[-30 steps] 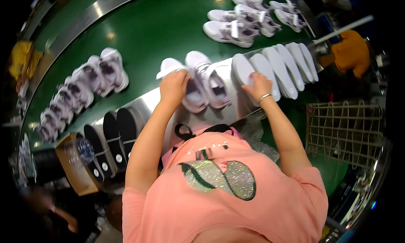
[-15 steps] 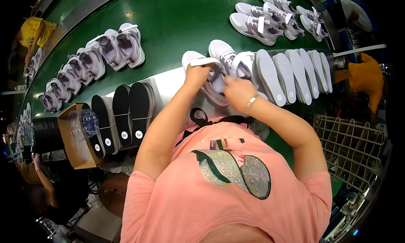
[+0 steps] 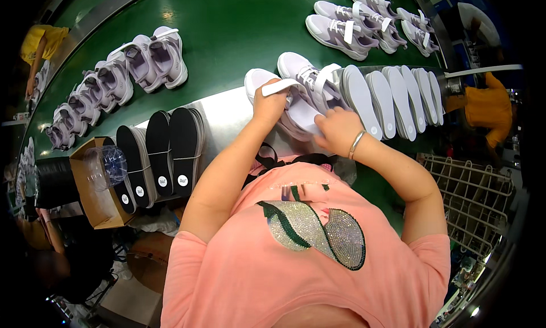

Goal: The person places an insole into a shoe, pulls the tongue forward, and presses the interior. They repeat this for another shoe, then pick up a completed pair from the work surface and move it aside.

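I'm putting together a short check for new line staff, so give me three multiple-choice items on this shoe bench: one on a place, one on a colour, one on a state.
1. Where do the black insoles stand?
A. to the person's left on the metal bench
B. on the green belt
C. in the wire basket

2. What colour are the insoles standing on the person's right?
A. black
B. white
C. yellow

3. What is the left hand doing?
A. resting flat on the belt
B. gripping the strap of a white and lilac shoe
C. holding the plastic bottle

Key:
1 A, they stand upright in a row on the steel surface, left of the arms.
2 B, the upright row right of the right hand is white.
3 B, the fingers close on the white strap while the right hand rests at the same pair.
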{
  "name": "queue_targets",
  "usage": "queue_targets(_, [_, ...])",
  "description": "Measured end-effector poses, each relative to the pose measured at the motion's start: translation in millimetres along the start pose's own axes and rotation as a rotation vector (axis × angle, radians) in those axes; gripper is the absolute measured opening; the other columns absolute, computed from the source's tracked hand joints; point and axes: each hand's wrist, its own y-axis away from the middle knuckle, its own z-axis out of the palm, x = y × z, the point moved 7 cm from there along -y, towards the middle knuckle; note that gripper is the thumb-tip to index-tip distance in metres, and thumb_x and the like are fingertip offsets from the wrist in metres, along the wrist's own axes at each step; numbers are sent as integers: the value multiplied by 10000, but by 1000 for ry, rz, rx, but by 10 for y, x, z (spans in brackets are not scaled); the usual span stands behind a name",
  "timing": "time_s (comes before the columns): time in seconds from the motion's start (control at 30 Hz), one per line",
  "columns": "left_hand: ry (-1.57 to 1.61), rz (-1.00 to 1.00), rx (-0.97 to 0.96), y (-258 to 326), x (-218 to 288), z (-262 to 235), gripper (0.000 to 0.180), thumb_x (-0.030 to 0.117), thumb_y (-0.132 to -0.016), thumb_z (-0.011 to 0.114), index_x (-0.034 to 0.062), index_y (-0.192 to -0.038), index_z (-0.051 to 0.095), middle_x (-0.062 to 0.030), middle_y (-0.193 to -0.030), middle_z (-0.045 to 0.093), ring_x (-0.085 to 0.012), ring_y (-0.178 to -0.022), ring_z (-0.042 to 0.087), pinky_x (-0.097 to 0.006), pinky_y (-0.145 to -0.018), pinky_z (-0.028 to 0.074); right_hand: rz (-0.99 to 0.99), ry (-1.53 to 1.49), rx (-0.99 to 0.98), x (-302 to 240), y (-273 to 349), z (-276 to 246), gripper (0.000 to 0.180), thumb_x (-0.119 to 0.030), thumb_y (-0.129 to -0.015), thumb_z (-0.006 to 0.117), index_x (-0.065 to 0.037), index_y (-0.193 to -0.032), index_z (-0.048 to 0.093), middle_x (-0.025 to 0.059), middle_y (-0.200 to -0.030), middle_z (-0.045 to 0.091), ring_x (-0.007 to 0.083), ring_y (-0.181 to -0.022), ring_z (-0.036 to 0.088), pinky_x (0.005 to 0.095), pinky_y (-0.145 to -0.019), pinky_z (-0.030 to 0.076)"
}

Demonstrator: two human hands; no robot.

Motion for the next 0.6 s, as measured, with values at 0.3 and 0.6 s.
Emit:
queue_targets(0.3, [176,-21,35,-35,-170,89,183,185,-767,565,8,-806,595,-115,-716,613,-211,-642,577,-300,-596,445,-202,11,149,-218,-539,399,116,-151,-697,525,-75,-724,608,118,-779,562,258,-764,551,338,-638,476])
queue_targets(0.6, [324,-96,-14,-76,-278,181,262,243,-831,533,-13,-808,587,-74,-692,586,-112,-633,507,-246,-584,415,38,-192,-502,-40,-846,664,160,-146,-704,535,-76,-812,630,136,-859,604,260,-820,578,351,-713,453])
